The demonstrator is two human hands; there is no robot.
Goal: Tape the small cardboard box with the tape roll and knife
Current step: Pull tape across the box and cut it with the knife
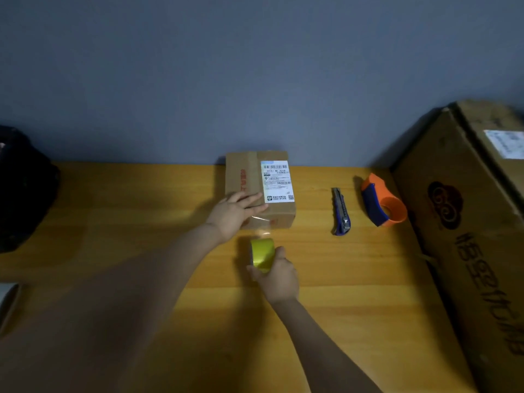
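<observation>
The small cardboard box (249, 171) with a white shipping label (276, 181) lies on the wooden table (340, 279) against the wall. My left hand (235, 214) rests flat on the box's near top edge, fingers spread. A yellowish tape roll (262, 253) is just in front of the box, with my right hand (279, 277) gripping it from the near side. A clear strip of tape (262, 222) runs from the roll up onto the box's front face. The blue utility knife (341, 212) lies on the table to the right of the box, untouched.
An orange and blue tape dispenser (382, 201) lies right of the knife. A large cardboard box (467, 236) fills the right side. A dark bag (22, 188) sits at the far left, and a pale object (8, 302) at the left edge.
</observation>
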